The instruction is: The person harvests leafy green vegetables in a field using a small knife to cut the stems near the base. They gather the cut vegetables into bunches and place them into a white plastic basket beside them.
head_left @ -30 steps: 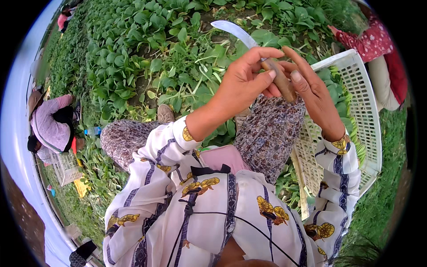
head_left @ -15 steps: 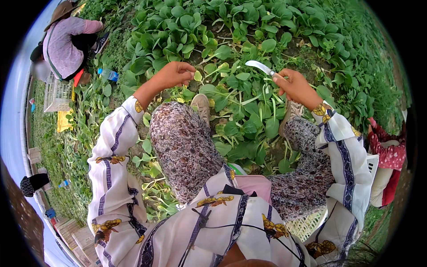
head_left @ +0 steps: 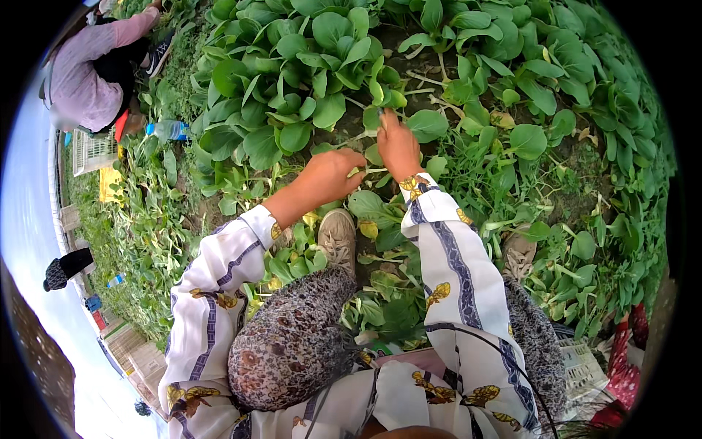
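My right hand reaches forward among the leafy greens, closed around a small knife. Only a short dark bit of the knife shows past my fingers; leaves and the hand hide the curved blade. Just left of it and a little nearer, my left hand hovers low over the plants with fingers loosely bent, a gap between thumb and fingertips. I see nothing in it. A dense clump of broad-leaved green vegetables stands upright ahead of both hands. Pale stalks and a round leaf lie beside my right hand.
My shoes, a left one and a right one, rest among cut leaves. At far left a person bends near a white crate and a water bottle. Another person in red is at lower right beside a crate.
My right hand has swung left and forward with the knife, down among the plants. My left hand has moved right and nearer to me, close to the right one. The view has shifted forward.
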Demonstrator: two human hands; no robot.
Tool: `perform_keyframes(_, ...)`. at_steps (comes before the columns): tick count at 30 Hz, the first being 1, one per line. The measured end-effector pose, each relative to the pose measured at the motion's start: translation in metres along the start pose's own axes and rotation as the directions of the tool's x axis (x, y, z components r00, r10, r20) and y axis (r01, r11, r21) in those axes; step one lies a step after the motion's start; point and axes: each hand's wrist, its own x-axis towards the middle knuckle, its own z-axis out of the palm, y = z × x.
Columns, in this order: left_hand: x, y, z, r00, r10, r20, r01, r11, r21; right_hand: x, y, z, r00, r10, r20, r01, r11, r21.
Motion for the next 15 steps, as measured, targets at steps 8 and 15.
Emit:
perform_keyframes(8,0.108,-0.029,0.003,1.0,-0.017,0.011,0.01,0.882,0.471,0.006,0.036,0.009,0.956,0.291,0.044,-0.279,0.845,0.457)
perform_keyframes(15,0.096,-0.098,-0.018,0.984,-0.103,-0.142,0.17,0.761,0.626,-0.03,0.002,-0.011,0.965,0.214,0.153,-0.263,0.8,0.539)
